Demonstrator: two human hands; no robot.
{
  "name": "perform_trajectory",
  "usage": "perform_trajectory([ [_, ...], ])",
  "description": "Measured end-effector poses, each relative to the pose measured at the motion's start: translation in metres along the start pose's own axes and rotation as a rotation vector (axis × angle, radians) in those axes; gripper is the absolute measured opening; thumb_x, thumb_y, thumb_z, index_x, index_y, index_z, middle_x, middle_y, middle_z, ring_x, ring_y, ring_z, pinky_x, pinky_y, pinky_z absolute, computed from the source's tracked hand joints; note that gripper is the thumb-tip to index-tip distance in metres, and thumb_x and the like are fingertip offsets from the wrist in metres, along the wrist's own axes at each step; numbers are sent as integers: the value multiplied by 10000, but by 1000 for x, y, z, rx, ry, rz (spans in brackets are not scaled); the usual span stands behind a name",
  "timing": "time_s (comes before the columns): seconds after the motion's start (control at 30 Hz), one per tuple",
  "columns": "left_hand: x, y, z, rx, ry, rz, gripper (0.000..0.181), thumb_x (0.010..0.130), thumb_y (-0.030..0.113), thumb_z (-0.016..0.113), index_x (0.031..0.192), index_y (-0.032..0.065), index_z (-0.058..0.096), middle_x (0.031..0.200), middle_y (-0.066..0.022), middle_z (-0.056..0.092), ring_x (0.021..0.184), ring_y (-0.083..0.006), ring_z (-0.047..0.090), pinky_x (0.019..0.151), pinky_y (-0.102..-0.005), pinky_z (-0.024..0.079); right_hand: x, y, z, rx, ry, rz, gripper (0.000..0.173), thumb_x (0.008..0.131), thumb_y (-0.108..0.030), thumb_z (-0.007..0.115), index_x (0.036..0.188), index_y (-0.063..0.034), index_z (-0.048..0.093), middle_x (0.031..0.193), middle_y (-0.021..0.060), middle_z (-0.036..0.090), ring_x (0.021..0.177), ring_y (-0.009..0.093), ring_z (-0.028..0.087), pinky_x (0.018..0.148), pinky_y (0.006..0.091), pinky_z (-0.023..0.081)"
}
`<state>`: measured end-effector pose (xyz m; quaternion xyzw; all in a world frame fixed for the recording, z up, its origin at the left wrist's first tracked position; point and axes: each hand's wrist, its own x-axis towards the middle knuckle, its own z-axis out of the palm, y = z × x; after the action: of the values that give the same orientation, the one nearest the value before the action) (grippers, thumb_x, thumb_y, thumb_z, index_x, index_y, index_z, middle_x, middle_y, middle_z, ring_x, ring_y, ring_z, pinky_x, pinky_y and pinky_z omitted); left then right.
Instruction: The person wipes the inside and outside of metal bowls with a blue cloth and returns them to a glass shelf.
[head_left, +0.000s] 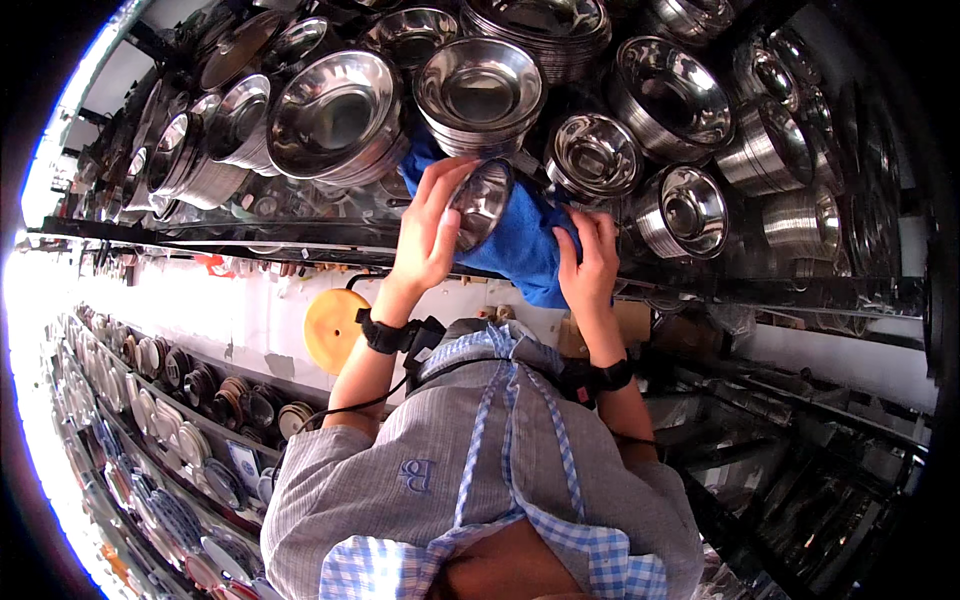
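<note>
My left hand (431, 225) grips a small stainless steel bowl (484, 206) by its side, thumb near the rim, with its hollow tilted to the right. Beneath and beside the bowl a blue cloth (525, 240) is spread and hangs over the front edge of the glass shelf. The fingers of my right hand (590, 255) are curled on the right part of this cloth, pinching it. Just beyond the bowl stands a stack of steel basins (480, 94). A smaller stack of steel bowls (595, 156) is close above my right hand.
More nested basins (337, 112) crowd the shelf at left, and others (675, 97) at right. The shelf's dark front edge (300, 236) runs across. A round yellow stool (335, 330) stands below on the floor. Racks of plates (180, 435) line the lower left.
</note>
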<state>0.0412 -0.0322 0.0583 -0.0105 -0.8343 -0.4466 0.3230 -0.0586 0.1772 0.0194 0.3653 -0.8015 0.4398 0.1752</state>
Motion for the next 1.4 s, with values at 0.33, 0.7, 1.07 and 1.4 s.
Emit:
perform_trajectory([
  [0.33, 5, 11, 28, 481, -272, 284, 463, 777, 344, 737, 1197, 154, 687, 1308, -104, 575, 1259, -321, 527, 1029, -450, 457, 3, 4, -9, 39, 123, -52, 248, 929, -119, 680, 1157, -23, 660, 1015, 150, 592, 890, 337, 635, 754, 400, 520],
  [0.7, -2, -6, 57, 522, -439, 364, 477, 800, 417, 733, 1166, 117, 677, 1409, -122, 523, 1360, -339, 435, 1142, -519, 336, -2, 7, -10, 53, 75, -1, 266, 921, -143, 696, 1154, -22, 653, 1010, 145, 595, 883, 341, 634, 750, 406, 520],
  [1.07, -18, -21, 24, 353, -220, -31, 969, 687, 410, 858, 1457, 7, 430, 1430, -210, 498, 1350, -391, 448, 1133, -459, 374, 23, -17, 13, 10, 93, -79, 263, 889, -132, 725, 1129, -52, 651, 1024, 136, 591, 848, 331, 648, 691, 405, 535],
  [1.4, -22, -35, 25, 352, -192, -48, 903, 632, 326, 871, 1382, -8, 495, 1381, -193, 544, 1308, -375, 482, 1117, -449, 395, 33, -21, 58, -58, -224, -100, 252, 950, -136, 607, 1138, 26, 645, 1220, 161, 639, 1161, 346, 604, 1015, 445, 475],
])
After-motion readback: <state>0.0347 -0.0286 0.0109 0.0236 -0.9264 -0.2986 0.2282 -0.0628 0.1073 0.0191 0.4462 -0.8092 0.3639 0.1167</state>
